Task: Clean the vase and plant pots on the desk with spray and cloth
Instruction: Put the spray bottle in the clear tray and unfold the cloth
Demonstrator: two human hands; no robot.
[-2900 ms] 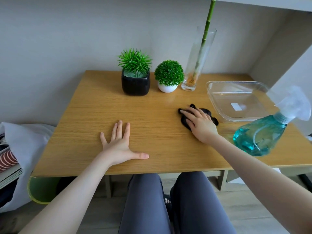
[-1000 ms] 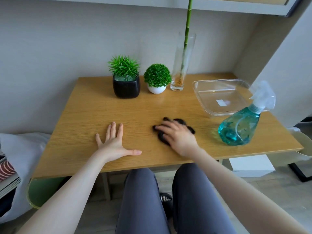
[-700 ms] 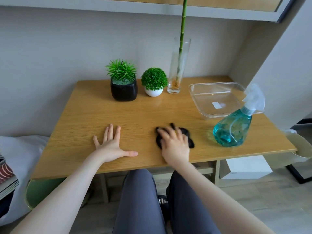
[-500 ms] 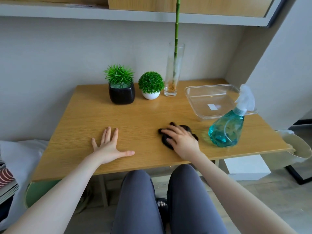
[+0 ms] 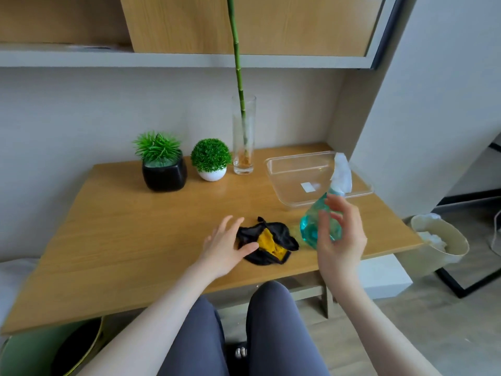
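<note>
A crumpled black and yellow cloth [image 5: 268, 241] lies near the front of the wooden desk [image 5: 130, 240]. My left hand [image 5: 226, 246] is spread open, its thumb touching the cloth's left edge. My right hand [image 5: 340, 237] hovers with relaxed fingers just in front of the teal spray bottle [image 5: 311, 226], holding nothing. At the back stand a black pot [image 5: 164, 175] with a spiky plant, a small white pot [image 5: 212, 175] with a round green plant, and a tall glass vase [image 5: 243, 137] holding a bamboo stalk.
A clear plastic tray [image 5: 306, 180] sits at the desk's back right, behind the bottle. A beige bin [image 5: 440, 245] stands on the floor to the right. A green bin [image 5: 35, 354] is under the desk's left corner. Shelving hangs above.
My right hand has lifted off the cloth and moved right to the spray bottle. My left hand has left its flat spot on the desk and come over to the cloth.
</note>
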